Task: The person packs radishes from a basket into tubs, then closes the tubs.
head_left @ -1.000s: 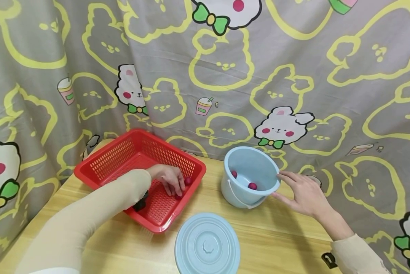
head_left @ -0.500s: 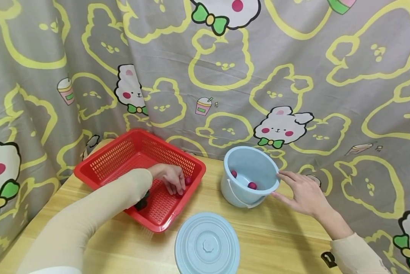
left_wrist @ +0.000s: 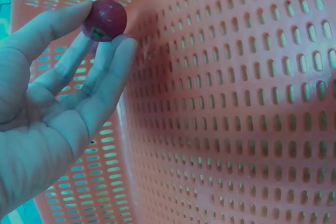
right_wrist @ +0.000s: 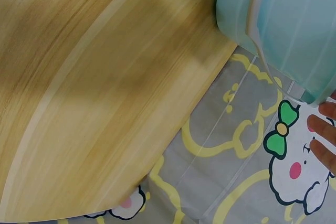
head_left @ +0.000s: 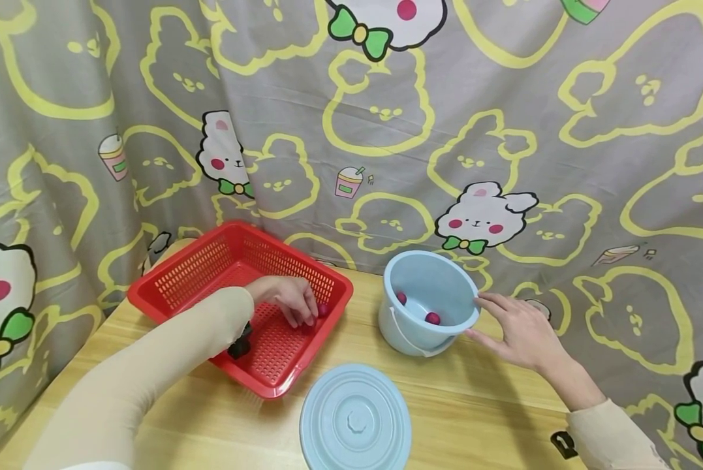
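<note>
Basket (head_left: 177, 282) at left, bucket (head_left: 406, 336) at right — the two stand apart on a table (head_left: 457, 411), before a curtain (head_left: 304, 85). The lid (head_left: 356, 424) lies on the table in front, nearer the viewer, between the basket's near corner and the bucket. Inside the basket, toward its right end, is the left hand (head_left: 291, 303), one fruit (left_wrist: 106, 20) between thumb and fingertips; a second fruit (head_left: 323, 309) lies just beyond, by the right wall. Two more fruits (head_left: 433, 318) sit apart in the bucket — its handle (head_left: 408, 341) hangs down the near side, the right hand (head_left: 521, 336) at the right rim.
</note>
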The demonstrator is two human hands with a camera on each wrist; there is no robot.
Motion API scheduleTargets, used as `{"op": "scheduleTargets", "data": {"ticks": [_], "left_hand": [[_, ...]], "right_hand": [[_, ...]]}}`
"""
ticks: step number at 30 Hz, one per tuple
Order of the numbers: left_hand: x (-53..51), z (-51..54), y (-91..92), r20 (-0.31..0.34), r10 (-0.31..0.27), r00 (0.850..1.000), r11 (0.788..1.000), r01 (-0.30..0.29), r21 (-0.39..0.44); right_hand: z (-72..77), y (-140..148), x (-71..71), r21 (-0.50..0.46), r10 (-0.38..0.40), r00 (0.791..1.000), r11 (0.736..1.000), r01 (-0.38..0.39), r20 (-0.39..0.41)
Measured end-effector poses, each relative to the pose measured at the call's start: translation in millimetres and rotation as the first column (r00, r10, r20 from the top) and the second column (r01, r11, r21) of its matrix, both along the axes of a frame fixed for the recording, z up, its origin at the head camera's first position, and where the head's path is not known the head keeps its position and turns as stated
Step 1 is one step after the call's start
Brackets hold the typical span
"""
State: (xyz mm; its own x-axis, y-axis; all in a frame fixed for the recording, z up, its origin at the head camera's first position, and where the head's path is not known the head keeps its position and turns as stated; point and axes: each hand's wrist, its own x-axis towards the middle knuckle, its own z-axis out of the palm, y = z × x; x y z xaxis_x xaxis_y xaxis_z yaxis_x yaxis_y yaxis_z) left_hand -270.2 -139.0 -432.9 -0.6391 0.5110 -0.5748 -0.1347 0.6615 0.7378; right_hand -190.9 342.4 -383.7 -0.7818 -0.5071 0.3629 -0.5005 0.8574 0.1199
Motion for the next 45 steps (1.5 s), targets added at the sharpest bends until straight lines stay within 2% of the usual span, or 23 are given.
{"op": "scheduleTargets", "data": {"ticks": [6, 11, 21, 25, 38, 45], "left_hand": [[1.6, 8.7, -2.5, -0.023, 0.035, 0.999, 0.998, -0.034, 0.043], [-1.0, 17.0, -3.4, -0.015, 0.052, 0.999, 0.995, -0.051, 0.09], [-6.3, 45.1, -2.5, -0.072, 0.116, 0.991, 0.978, -0.101, 0.18], [-6.3, 53.3, -1.2, -0.085, 0.141, 0.986, 0.971, -0.121, 0.206], [-7.3, 64.4, 6.5, -0.12, 0.235, 0.965, 0.936, -0.191, 0.296], [-8.1, 67.3, 16.6, -0.123, 0.244, 0.962, 0.925, -0.193, 0.327]], "right_hand": [[0.0, 0, 0.4, 0.0, -0.006, 1.0, 1.0, 0.006, 0.012], [-1.1, 1, -0.2, 0.0, 0.005, 1.0, 1.0, -0.005, -0.002], [-1.4, 1, -1.3, -0.002, 0.015, 1.0, 1.0, -0.015, -0.012], [-1.7, 1, -1.7, -0.005, 0.019, 1.0, 1.0, -0.019, -0.014], [0.7, 0, -0.7, -0.015, 0.029, 0.999, 0.999, -0.029, -0.021], [-1.1, 1, -0.4, -0.016, 0.026, 0.999, 1.0, -0.027, -0.02]]}}
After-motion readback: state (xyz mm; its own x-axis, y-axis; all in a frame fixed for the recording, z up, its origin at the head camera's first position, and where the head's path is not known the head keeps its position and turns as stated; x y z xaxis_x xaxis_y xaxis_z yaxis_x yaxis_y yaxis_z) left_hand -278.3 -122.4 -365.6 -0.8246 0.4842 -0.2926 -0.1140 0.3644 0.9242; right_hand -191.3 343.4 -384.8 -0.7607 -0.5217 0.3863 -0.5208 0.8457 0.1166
